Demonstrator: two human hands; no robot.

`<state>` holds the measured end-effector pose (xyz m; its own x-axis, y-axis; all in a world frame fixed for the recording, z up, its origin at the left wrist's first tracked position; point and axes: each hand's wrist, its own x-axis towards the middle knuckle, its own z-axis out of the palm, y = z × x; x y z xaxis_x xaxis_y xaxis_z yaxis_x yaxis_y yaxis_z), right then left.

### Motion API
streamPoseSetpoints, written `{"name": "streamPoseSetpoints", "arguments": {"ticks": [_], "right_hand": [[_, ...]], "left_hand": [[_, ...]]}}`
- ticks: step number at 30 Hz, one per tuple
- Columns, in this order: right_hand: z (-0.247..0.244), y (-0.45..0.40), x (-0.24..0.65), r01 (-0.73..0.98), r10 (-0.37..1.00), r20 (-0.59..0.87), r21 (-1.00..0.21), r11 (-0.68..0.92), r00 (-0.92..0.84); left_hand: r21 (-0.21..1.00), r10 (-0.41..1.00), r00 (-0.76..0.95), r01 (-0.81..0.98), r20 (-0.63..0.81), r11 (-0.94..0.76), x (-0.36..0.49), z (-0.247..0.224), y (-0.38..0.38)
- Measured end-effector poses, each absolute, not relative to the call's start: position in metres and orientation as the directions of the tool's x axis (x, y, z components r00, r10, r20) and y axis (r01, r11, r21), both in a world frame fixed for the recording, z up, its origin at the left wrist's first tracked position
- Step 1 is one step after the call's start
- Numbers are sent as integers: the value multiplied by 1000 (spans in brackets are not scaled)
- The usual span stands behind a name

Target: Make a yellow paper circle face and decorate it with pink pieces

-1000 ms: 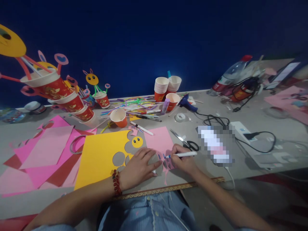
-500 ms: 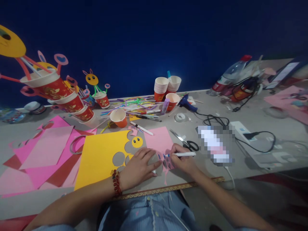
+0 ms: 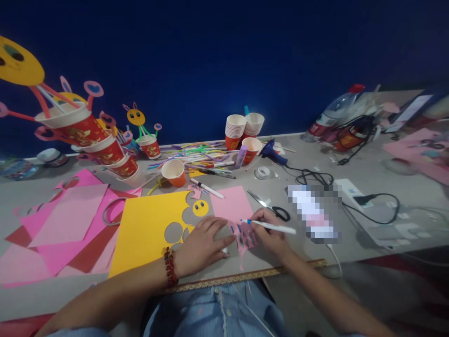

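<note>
My right hand [image 3: 272, 242] grips a white marker [image 3: 283, 228], its tip at the near edge of the pink paper [image 3: 231, 201].
A dark blue wall [image 3: 196, 65] rises behind my grey table [image 3: 21, 297], where a yellow sheet [image 3: 145, 224] with round cut-outs lies left of the plain pink paper. My left hand [image 3: 206, 241] rests palm down, fingers loosely spread. The uncapped marker slants, blue-collared, near small cut pink shapes [image 3: 236, 228] with blue strokes; I can't tell whether its tip touches.
</note>
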<state>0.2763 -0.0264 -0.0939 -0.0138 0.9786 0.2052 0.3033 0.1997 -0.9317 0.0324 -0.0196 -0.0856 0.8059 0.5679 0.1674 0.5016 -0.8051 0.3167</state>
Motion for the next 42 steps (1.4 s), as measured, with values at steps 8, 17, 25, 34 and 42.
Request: {"name": "streamPoseSetpoints", "arguments": {"ticks": [8,17,25,34,42], "right_hand": [[-72,-57,263,207,938,210,-940,271,-274],[-56,-60,240,290,949,137,-931,221,-284],[-60,-70,234,303,925,216,-900,312,-312],[-59,-95,231,-3,906,88,-995,95,-415],[-56,-94,219,111,925,256,-949,296,-279]], "left_hand": [[463,618,732,460,285,-758,29,-83,-18],[468,602,750,443,275,-765,29,-77,-19],[278,513,845,462,152,-842,33,-60,-33],[307,484,874,472,-42,-827,33,-43,-54],[369,522,846,522,-108,-769,35,-30,-64]]}}
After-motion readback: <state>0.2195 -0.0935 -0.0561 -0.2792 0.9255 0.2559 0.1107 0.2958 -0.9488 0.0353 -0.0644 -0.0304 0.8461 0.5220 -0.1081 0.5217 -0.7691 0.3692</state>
